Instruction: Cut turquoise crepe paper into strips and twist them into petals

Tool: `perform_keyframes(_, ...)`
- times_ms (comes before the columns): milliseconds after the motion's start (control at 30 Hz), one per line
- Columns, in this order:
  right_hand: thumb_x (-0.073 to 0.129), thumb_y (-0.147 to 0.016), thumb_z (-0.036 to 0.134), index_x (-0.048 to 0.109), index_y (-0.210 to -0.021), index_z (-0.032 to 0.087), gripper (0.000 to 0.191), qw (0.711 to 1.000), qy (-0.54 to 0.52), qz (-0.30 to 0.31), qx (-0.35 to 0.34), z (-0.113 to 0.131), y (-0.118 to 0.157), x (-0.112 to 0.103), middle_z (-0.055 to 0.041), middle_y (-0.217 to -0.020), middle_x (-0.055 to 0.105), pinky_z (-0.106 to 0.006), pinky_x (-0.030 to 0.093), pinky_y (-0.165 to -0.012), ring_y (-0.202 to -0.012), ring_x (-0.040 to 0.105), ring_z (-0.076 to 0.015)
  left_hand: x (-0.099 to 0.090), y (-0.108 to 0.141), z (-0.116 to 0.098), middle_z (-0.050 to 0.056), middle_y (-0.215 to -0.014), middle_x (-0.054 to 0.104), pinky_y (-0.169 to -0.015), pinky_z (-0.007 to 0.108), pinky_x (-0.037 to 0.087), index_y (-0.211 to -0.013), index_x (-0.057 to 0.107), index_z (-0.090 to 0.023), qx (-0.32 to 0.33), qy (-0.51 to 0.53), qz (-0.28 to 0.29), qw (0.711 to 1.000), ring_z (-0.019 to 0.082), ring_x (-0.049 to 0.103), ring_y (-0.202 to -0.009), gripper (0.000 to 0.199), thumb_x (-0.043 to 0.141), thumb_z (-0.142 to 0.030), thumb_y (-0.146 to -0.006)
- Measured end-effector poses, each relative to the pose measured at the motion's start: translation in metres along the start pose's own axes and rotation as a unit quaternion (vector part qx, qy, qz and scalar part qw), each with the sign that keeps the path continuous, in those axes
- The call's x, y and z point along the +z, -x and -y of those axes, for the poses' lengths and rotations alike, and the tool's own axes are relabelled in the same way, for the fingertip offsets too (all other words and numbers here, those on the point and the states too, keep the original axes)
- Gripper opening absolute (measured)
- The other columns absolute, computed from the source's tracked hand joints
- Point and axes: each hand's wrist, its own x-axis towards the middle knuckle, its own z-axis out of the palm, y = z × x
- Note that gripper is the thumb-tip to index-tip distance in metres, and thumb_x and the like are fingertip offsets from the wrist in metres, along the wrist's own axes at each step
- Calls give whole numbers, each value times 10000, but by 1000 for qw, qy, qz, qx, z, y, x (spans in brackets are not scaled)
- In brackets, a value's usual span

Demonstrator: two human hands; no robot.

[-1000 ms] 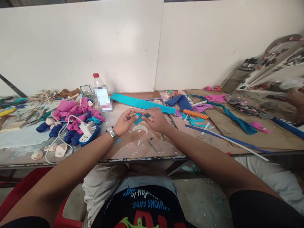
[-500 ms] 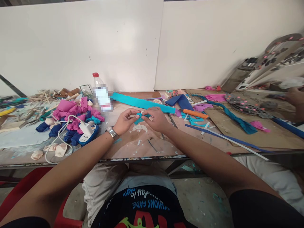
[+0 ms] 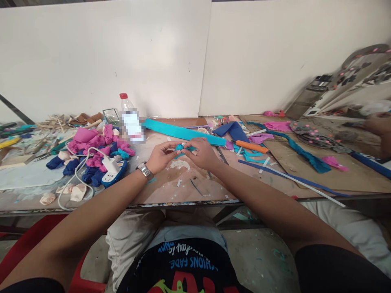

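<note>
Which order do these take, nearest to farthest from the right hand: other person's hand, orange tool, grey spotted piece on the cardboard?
1. Orange tool, right of the right hand.
2. Grey spotted piece, farther right.
3. Other person's hand, right edge.

a stained worktable [image 3: 165, 187] bears pink and blue bundles [image 3: 88, 142], a teal strip [image 3: 183, 133] and an orange-handled cutter [image 3: 251, 146]

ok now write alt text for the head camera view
A left hand and right hand pinch a small teal piece over a cluttered worktable. Pink and blue crumpled pieces lie to the left, an orange-handled tool to the right.
</note>
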Motion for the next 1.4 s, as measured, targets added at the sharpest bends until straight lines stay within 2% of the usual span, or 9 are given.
perform_keyframes(167,580,-986,559,699,-927,236,350,1000,-5,2,-8,2,1,0,-66,-959,772,-441,376,-947,-963,660,-263,-1,-2,1,96,-1090,780,-865,357,558,-1096,774,-180,-2,23,-23,999,217,706,-974,465,873,-471,-748)
perform_keyframes(467,600,-976,375,705,-899,234,192,1000,-8,-2,-11,5,0,-2,-51,-927,772,-431,380,-918,-928,668,-249,-1,-2,-2,87,-1060,788,-861,346,557,-1064,780,-192,4,41,-8,999,214,716,-981,418,884,-443,-746)
perform_keyframes(567,608,-972,381,701,-886,236,192,1000,-7,-3,-8,4,0,-1,-45,-912,769,-427,377,-920,-917,662,-243,-1,-1,-2,92,-1087,788,-893,371,566,-1101,780,-191,-2,46,7,999,216,723,-982,431,872,-444,-765)
perform_keyframes(733,623,-969,402,712,-897,235,203,1000,-1,-6,-7,2,0,0,-43,-907,769,-422,367,-914,-922,663,-242,-1,-1,-2,84,-1092,790,-952,405,567,-1124,777,-190,-7,51,10,999,220,727,-984,482,916,-403,-715)
perform_keyframes(967,617,-978,510,716,-915,230,304,1000,-9,-9,-5,1,-1,0,-62,-955,783,-422,370,-946,-954,671,-251,0,-1,-2,84,-1090,783,-960,386,555,-1107,771,-196,10,47,8,999,218,715,-1023,415,871,-427,-777)
perform_keyframes(1233,527,-1040,459,716,-963,216,318,1000,-7,-4,-26,1,0,0,-57,-898,758,-406,366,-903,-894,643,-236,-5,-3,5,86,-1169,763,-983,372,509,-1126,781,-210,33,27,-6,999,237,667,-1128,391,829,-453,-824)
perform_keyframes(1400,539,-1036,456,723,-944,218,314,999,-7,-5,-32,-1,0,1,-53,-892,758,-407,367,-903,-895,644,-235,-6,-3,12,71,-1121,754,-871,305,511,-1180,759,-218,19,62,9,998,198,665,-1042,404,816,-437,-845)
